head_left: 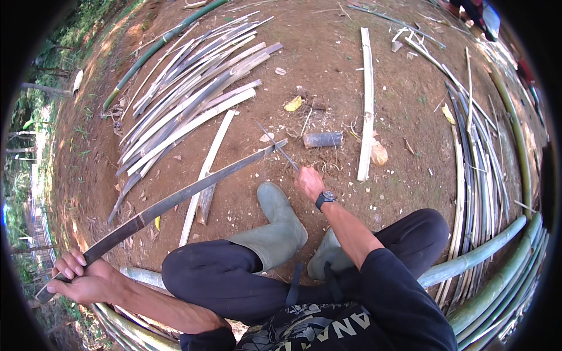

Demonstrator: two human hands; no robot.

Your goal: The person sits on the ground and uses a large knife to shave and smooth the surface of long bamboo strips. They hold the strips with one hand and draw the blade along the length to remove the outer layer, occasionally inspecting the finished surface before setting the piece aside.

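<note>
My left hand [82, 278] grips the near end of a long dark bamboo strip [175, 200], which slants up and to the right across the ground to a tip near the middle of the view. My right hand [308, 182], with a dark watch on its wrist, holds a slim knife [277, 146] whose blade lies against the strip's far tip. I sit on green bamboo poles with knees bent. My two grey-green rubber boots [281, 225] rest on the red-brown earth below the strip.
A heap of split bamboo strips [187, 99] lies at upper left. One pale strip [366, 105] lies upright right of centre, beside a short dark tube [322, 139]. Curved strips and green poles [492, 193] line the right side. Another person's legs [477, 11] show at top right.
</note>
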